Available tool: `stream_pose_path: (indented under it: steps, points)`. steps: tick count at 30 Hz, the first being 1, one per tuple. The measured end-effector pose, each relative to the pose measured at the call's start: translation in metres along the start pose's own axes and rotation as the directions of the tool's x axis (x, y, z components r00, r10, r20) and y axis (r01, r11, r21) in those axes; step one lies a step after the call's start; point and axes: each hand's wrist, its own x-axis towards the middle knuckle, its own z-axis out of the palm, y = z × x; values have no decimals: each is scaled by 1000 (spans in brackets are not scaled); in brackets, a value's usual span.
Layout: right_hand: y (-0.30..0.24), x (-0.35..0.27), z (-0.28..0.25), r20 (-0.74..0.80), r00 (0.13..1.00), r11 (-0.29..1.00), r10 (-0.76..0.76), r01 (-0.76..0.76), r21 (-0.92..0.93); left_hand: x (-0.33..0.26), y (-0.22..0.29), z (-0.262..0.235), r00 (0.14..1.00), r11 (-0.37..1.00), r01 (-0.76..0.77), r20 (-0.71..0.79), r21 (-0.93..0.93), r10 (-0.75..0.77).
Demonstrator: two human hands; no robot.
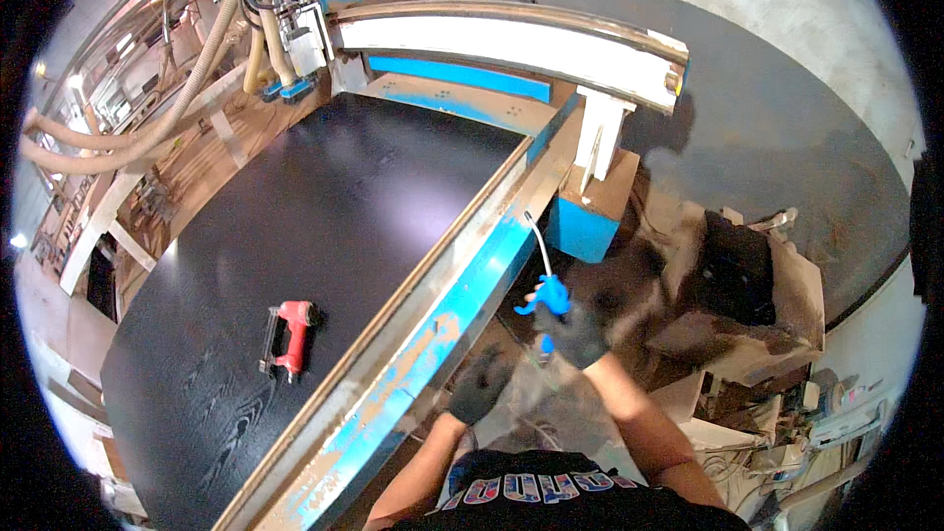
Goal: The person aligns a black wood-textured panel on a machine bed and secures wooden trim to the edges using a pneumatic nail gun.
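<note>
My right hand (576,334), in a dark glove, is wrapped round a blue air blow gun (551,295). Its long thin nozzle points up and away, with the tip over the blue machine side rail (482,280). My left hand (482,388), also gloved, hangs low beside the near side of the rail. Its fingers are dark and unclear against the floor, and I see nothing plainly held in it. A red nail gun (295,336) lies on the large black wood-grain panel (374,206), left of the rail and apart from both hands.
A white gantry beam (492,39) spans the far end of the machine on a white post (600,133). At the far left hang a tool head (300,29) and beige hoses (187,108). A dusty box with dark contents (737,265) stands at the right, near scraps.
</note>
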Motion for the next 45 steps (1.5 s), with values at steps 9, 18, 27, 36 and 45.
stream_pose_path:
  steps: [9,18,27,36,45]
  points:
    - [-8,-16,-12,10,971,853,241,-216,475,-21,60,113,956,858,294,129,-422,-263]
    - [-32,-17,-1,12,991,797,136,-116,593,-18,120,79,881,946,119,-408,-300,-240]
    - [-18,-15,71,261,933,685,247,-359,633,-50,102,48,773,922,369,-511,-118,-375]
    - [8,-15,166,487,832,720,266,-507,474,-76,43,18,606,923,324,-703,-209,-372]
    - [15,23,250,407,872,812,272,-435,389,-55,4,-58,468,901,204,-770,-383,-433]
